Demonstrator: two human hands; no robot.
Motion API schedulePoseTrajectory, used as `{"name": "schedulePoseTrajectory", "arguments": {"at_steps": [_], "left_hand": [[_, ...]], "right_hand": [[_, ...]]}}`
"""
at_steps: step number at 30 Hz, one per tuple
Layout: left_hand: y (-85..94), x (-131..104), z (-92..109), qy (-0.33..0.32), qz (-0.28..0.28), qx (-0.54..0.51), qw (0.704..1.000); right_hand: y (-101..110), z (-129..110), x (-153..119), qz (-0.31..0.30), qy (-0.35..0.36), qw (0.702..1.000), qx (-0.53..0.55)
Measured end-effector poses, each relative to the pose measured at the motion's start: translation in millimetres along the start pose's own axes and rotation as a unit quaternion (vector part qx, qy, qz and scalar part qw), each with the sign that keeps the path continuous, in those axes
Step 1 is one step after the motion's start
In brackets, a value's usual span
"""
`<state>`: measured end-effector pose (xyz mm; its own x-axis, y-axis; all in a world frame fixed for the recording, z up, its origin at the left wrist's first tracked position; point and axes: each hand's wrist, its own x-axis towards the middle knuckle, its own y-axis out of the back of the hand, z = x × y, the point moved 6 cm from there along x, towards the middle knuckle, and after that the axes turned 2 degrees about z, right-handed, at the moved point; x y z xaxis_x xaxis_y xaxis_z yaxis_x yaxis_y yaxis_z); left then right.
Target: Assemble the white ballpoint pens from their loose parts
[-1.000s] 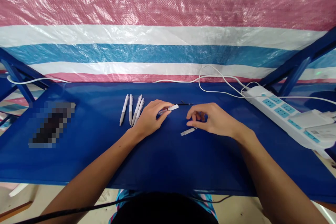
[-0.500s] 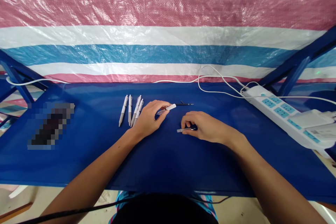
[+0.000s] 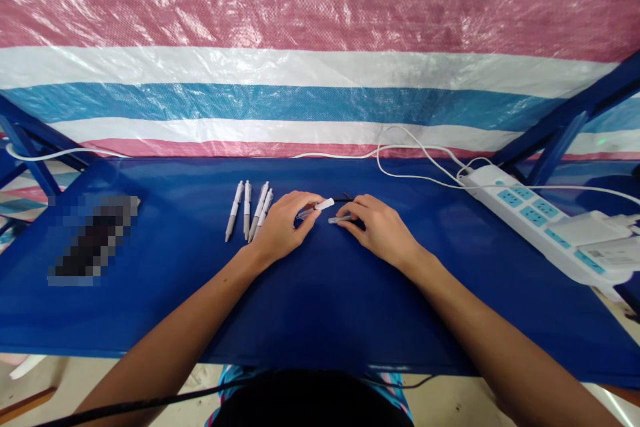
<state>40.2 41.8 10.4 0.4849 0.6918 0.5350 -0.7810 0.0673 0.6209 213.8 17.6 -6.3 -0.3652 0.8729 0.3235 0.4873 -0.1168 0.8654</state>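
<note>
My left hand (image 3: 285, 221) is closed on a white pen barrel (image 3: 326, 204), whose pale end sticks out past the thumb and fingertips toward the right. Opposite it, my right hand (image 3: 377, 223) pinches a small grey pen part (image 3: 335, 220), its end pointing left at the barrel. A short gap separates the two pieces. Just behind the fingers a thin black pen refill (image 3: 343, 199) lies on the table, partly covered by my right hand. Several white pens with grey grips (image 3: 233, 211) lie side by side left of my left hand.
A blurred dark object (image 3: 95, 240) lies on the left of the blue table (image 3: 320, 307). On the right sits a white power strip (image 3: 530, 213) with plugged-in adapters. White cables (image 3: 425, 177) run along the back edge, before a striped plastic sheet (image 3: 320, 20).
My right hand has moved left and away from me with the grey pen part, nearer the barrel, and now covers part of the refill. My left hand has stayed nearly still.
</note>
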Motion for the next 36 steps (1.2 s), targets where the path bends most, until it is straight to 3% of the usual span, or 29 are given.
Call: {"name": "schedulePoseTrajectory", "arguments": {"at_steps": [15,25,36], "left_hand": [[-1.5,0,0,0.000,-0.020,-0.003,1.000],[-1.5,-1,-1,-0.012,-0.019,-0.001,1.000],[-2.3,-1,-1,-0.022,-0.020,0.002,1.000]], "right_hand": [[2,8,-1,0.004,-0.023,1.000,0.016],[24,42,-1,0.111,-0.102,0.988,0.018],[9,56,0,0.077,-0.109,0.991,0.021]]}}
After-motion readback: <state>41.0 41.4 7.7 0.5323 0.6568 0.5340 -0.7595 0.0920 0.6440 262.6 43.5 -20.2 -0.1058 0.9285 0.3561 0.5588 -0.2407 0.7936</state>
